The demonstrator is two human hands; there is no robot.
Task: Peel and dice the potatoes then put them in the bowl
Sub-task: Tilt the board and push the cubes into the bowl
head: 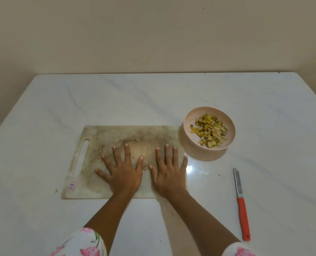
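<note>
Step in hand: judged from the layout, the dicing and the transfer look finished; no whole potato and no loose pieces show on the board, and your hands are idle.
Next move: probably none for the potatoes. If more cutting is wanted, your right hand must lift and travel right to the knife, well apart from it now.
Table (42, 117): white, marbled; carries everything below.
Cutting board (105, 133): pale, stained brown in the middle, handle slot at its left end, a small label at its near left corner.
Left hand (124, 172): laid palm-down on the board's middle, fingers straight and spread, pointing away from you; it grasps nothing.
Right hand (169, 172): flat just beside the left, thumbs near each other without touching; fingers straight, the little finger reaching the board's right edge; released, nothing held.
Bowl (192, 117): pink, upright, just beside the board's far right corner.
Diced potato (209, 131): a yellowish heap inside the bowl, some bits carrying darker skin.
Knife (241, 202): red handle towards you, blade pointing away, lying on the table right of your right forearm, touched by neither hand.
</note>
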